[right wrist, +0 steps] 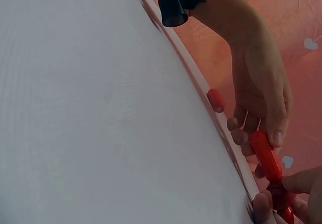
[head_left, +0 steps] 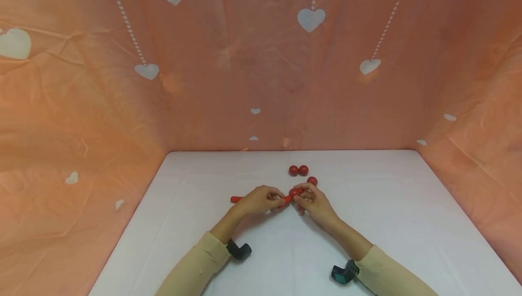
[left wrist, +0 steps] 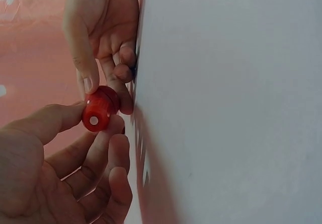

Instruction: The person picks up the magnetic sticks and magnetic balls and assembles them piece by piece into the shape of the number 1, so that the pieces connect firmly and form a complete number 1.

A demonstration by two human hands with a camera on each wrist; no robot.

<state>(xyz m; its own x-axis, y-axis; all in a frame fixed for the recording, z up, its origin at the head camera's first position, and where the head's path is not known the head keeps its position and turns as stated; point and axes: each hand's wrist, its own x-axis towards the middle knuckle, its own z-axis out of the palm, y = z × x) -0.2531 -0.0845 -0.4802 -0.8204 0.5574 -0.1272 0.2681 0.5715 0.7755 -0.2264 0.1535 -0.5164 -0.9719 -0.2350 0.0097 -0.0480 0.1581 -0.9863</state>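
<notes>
Four red balls (head_left: 303, 170) show in the head view, where we see a white table (head_left: 379, 205) with orange cloth (head_left: 253, 69) bearing pale hearts (head_left: 311, 20) around it: two balls side by side, one just beyond the right hand (head_left: 316, 205), one pinched in it. We count two red rods (head_left: 236, 199), one lying left of the left hand (head_left: 261, 200), one pinched in it. From the left wrist, we see both hands close together, the held rod's end facing us. From the right wrist, the held rod meets the ball, and one red end piece (right wrist: 287, 215) shows beyond.
</notes>
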